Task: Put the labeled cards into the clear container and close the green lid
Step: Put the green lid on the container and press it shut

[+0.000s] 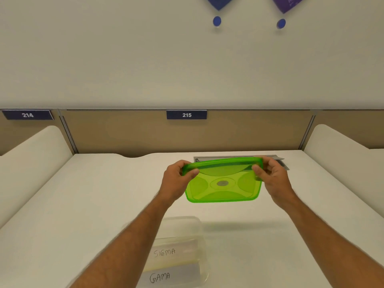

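Observation:
I hold a translucent green lid [223, 183] in the air over the far middle of the white desk. My left hand [176, 181] pinches its far left corner and my right hand [272, 179] pinches its far right corner. The lid tilts, its near edge hanging lower. Near the front edge, under my left forearm, stands the clear container [185, 231], without a lid. Inside it lie cards, one marked SIGMA [165, 252] and one marked GAMA [160, 277]. My forearm hides the container's left side.
A grey cable tray [278, 161] is set into the white desk [83, 204] behind the lid. Tan partitions with number plates 214 and 215 [186, 115] close the back. White rounded dividers [31, 154] flank both sides.

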Demonstrator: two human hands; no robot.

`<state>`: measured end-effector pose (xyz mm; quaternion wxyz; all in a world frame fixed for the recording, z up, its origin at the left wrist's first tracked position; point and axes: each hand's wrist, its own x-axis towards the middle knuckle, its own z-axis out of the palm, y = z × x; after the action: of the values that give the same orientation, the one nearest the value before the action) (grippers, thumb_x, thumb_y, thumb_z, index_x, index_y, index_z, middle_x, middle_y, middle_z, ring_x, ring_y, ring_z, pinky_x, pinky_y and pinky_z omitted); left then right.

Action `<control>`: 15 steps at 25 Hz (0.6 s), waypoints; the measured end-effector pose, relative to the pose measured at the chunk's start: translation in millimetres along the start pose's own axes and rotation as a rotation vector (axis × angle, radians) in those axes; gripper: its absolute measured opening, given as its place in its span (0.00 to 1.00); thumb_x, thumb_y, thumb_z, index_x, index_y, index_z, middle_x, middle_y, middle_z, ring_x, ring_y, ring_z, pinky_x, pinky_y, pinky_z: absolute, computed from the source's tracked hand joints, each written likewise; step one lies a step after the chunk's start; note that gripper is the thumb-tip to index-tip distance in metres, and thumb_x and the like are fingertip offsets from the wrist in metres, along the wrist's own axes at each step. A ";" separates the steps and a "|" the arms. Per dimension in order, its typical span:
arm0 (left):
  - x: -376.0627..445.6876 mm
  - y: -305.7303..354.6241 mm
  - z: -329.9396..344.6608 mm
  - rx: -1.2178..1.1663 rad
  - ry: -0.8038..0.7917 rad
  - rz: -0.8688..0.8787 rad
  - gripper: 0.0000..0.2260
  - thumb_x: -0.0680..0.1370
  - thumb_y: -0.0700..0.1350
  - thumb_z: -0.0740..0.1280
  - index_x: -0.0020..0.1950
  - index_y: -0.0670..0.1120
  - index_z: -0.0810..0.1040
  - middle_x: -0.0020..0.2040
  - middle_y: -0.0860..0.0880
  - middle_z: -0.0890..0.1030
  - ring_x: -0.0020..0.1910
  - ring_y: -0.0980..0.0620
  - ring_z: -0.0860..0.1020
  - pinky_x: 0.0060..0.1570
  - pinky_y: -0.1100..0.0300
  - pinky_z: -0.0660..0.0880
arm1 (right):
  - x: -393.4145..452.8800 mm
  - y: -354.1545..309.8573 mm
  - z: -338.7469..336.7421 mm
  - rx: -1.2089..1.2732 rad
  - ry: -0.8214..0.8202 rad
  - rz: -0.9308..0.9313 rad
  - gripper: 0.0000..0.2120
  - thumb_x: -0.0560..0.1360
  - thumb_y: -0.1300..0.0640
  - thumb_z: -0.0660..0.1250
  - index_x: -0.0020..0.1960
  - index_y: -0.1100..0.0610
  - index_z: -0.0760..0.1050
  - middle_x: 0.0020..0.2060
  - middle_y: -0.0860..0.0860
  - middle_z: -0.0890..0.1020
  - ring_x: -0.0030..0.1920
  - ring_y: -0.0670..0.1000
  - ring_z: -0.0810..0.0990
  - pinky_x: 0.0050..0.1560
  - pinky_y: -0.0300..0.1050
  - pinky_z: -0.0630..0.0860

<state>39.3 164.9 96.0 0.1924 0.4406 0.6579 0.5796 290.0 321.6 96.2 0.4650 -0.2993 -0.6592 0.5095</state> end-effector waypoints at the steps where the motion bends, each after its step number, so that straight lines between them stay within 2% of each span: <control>1: -4.2 7.0 -4.8 -0.068 -0.011 -0.021 0.04 0.75 0.41 0.74 0.45 0.47 0.80 0.39 0.46 0.83 0.36 0.51 0.79 0.43 0.52 0.78 | -0.7 -6.9 4.5 0.024 0.003 -0.009 0.12 0.75 0.64 0.68 0.54 0.50 0.78 0.44 0.51 0.82 0.42 0.47 0.79 0.37 0.38 0.77; 5: -23.7 25.7 -25.0 -0.193 -0.066 -0.114 0.02 0.77 0.39 0.71 0.47 0.43 0.80 0.39 0.45 0.84 0.34 0.51 0.80 0.35 0.57 0.76 | -7.9 -18.9 21.4 0.055 0.020 0.007 0.14 0.75 0.63 0.69 0.59 0.52 0.77 0.43 0.51 0.82 0.37 0.46 0.77 0.31 0.36 0.73; 9: -43.0 28.1 -48.6 -0.222 -0.050 -0.203 0.03 0.77 0.40 0.71 0.48 0.41 0.80 0.39 0.45 0.84 0.33 0.49 0.79 0.33 0.57 0.76 | -23.4 -19.6 45.1 0.061 0.021 0.073 0.14 0.76 0.64 0.68 0.61 0.58 0.76 0.41 0.52 0.81 0.31 0.42 0.76 0.29 0.35 0.72; 11: -52.0 26.7 -59.9 -0.229 -0.037 -0.246 0.03 0.78 0.40 0.71 0.48 0.41 0.80 0.40 0.45 0.84 0.33 0.49 0.79 0.33 0.57 0.76 | -29.1 -16.1 56.4 0.019 0.013 0.115 0.16 0.75 0.62 0.69 0.62 0.60 0.76 0.42 0.52 0.81 0.34 0.45 0.77 0.29 0.37 0.74; 13: -60.7 22.7 -69.2 -0.234 -0.017 -0.281 0.03 0.78 0.40 0.70 0.49 0.41 0.80 0.41 0.44 0.85 0.33 0.50 0.80 0.34 0.57 0.77 | -34.5 -8.7 67.4 -0.046 0.032 0.156 0.19 0.74 0.57 0.71 0.63 0.59 0.76 0.47 0.53 0.83 0.42 0.52 0.80 0.36 0.44 0.78; 15: -69.7 17.5 -75.2 -0.250 0.050 -0.311 0.03 0.78 0.40 0.71 0.49 0.41 0.80 0.42 0.43 0.85 0.33 0.50 0.80 0.34 0.57 0.78 | -42.0 -1.7 79.1 -0.165 0.103 0.177 0.22 0.72 0.51 0.74 0.63 0.56 0.75 0.53 0.54 0.83 0.53 0.54 0.81 0.52 0.53 0.80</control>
<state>25.6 63.3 113.5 0.3165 0.2921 0.6455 0.6307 233.8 253.5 81.1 0.4254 -0.4193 -0.6450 0.4766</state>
